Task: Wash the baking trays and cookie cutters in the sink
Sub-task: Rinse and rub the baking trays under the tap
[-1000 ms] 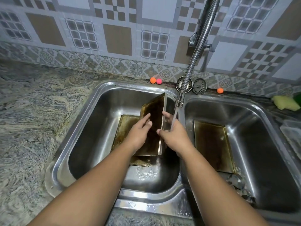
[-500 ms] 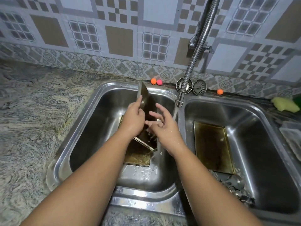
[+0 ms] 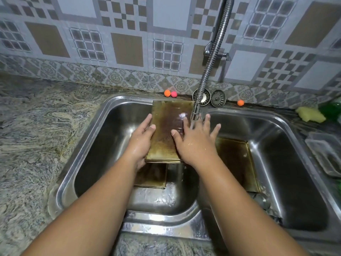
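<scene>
You hold one of three baking trays (image 3: 166,130) over the left basin (image 3: 103,145). Your left hand (image 3: 141,141) pinches its left edge, thumb on the stained face, and your right hand (image 3: 195,143) lies flat on it, fingers spread, under the faucet (image 3: 195,112) stream. The second tray (image 3: 151,178) lies on that basin's floor, the third tray (image 3: 236,163) in the right basin (image 3: 295,163) near the cookie cutters (image 3: 262,200). Two sink strainers (image 3: 218,98) and three small balls (image 3: 167,93) sit on the back ledge.

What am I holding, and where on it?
A baking tray: the left hand grips its left edge, thumb on top; the right hand lies flat on it.
</scene>
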